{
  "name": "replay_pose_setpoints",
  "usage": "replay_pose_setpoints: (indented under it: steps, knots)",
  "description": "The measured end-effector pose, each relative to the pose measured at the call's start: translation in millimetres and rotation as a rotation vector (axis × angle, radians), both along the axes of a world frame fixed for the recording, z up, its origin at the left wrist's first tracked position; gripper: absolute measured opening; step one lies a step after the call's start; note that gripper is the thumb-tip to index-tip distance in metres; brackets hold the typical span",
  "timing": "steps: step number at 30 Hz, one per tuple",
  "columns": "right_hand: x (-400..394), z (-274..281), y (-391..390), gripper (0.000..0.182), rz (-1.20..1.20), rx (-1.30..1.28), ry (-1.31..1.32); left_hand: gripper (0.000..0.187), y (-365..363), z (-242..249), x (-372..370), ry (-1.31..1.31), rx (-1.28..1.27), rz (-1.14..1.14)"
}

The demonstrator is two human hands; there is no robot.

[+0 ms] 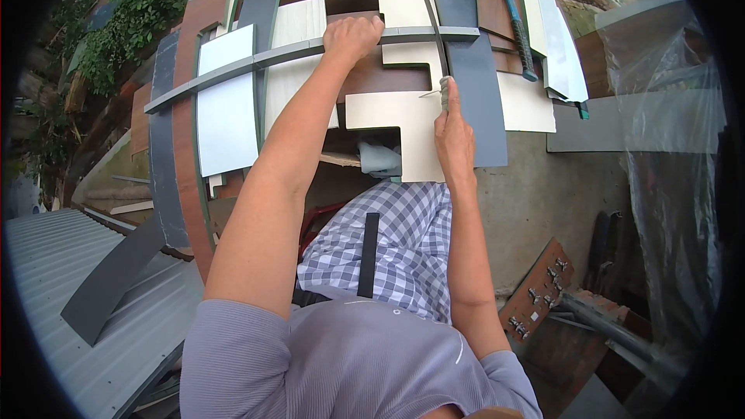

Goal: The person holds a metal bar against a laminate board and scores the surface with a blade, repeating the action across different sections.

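Note:
A long grey metal bar (pixel 291 52) lies slantwise across the boards. My left hand (pixel 353 36) is closed around it near its middle. In my right hand (pixel 454 133) is the handle of a hacksaw (pixel 433 19), seen almost edge-on, its long narrow frame pointing away from me. The saw crosses the bar near the bar's right end; whether its blade touches the metal cannot be made out. Under the bar are a cream notched board (pixel 415 128) and a dark grey panel (pixel 485 109).
A hammer (pixel 516 27) with a blue-black handle rests on boards at the right. White panels (pixel 226 101) and brown strips lie at the left. A corrugated sheet (pixel 93 302) is at lower left. Clear plastic (pixel 667 186) hangs at right, near a brown board with metal fittings (pixel 539 287).

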State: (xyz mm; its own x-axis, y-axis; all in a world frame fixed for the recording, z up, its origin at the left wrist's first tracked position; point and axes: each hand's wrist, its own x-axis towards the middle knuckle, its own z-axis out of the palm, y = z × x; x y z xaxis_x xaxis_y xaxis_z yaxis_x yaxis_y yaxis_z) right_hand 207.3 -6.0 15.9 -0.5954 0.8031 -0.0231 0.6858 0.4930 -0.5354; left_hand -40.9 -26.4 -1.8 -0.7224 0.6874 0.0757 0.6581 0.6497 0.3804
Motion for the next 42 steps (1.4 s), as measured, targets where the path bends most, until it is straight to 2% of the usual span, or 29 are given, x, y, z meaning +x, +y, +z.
replay_pose_setpoints:
  steps: [8, 17, 22, 36, 39, 42]
  knots:
    - [-50, 0, 35, 0.061, 0.048, 0.105, 0.023, 0.060, 0, -2, 0, 0.022, 0.020, 0.008]
    - [7, 5, 3, 0.060, 0.049, -0.021, -0.002, 0.060, -1, -2, -1, 0.008, -0.004, -0.007]
    - [30, 1, -13, 0.059, 0.044, 0.022, -0.025, 0.059, -1, 0, 1, 0.002, 0.017, -0.010]
    - [24, 2, -13, 0.059, -0.062, -0.080, 0.011, 0.058, 4, -2, -3, 0.007, -0.001, 0.006]
    - [22, 5, -11, 0.057, -0.015, -0.055, 0.073, 0.057, 7, -4, -3, 0.035, 0.008, 0.023]
    - [16, 15, -15, 0.057, -0.009, -0.064, 0.013, 0.057, 4, 0, -4, 0.031, 0.015, 0.032]
